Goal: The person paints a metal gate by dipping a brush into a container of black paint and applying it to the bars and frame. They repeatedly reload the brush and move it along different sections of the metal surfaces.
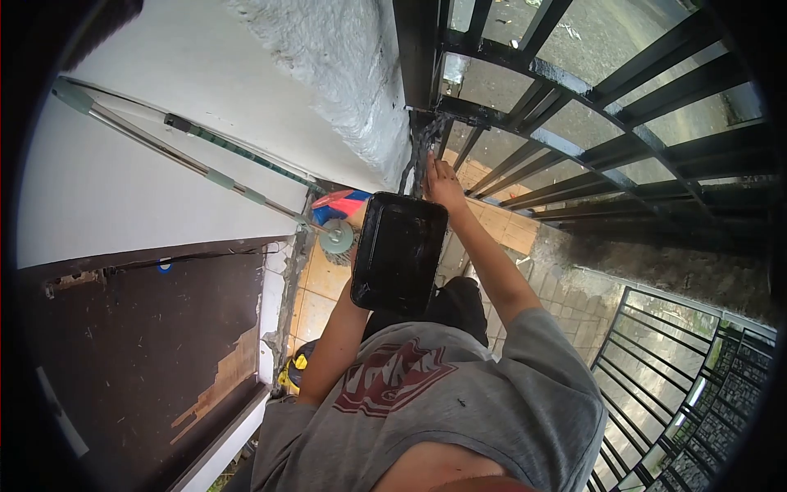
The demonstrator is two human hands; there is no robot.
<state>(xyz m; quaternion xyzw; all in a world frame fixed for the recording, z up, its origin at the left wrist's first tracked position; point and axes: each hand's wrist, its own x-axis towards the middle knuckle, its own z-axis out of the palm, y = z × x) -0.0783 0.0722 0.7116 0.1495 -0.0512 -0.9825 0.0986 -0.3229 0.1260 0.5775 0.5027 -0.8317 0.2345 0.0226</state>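
Observation:
My left hand (358, 287) holds a black rectangular tray (399, 252) from below, out in front of my chest, and the tray hides most of the hand. My right hand (443, 182) reaches forward to the foot of the black metal gate (525, 131), where the gate post meets the rough white wall (344, 74). Its fingers point at the post. Whether they hold anything is too small to tell. I wear a grey T-shirt with a dark red print.
A mop (336, 238) with a long grey-green handle leans on the white wall at left. A red and blue object (340, 203) lies behind it on the tiled floor (324, 283). A worn brown door (139, 353) is at lower left, a second gate panel (680, 385) at lower right.

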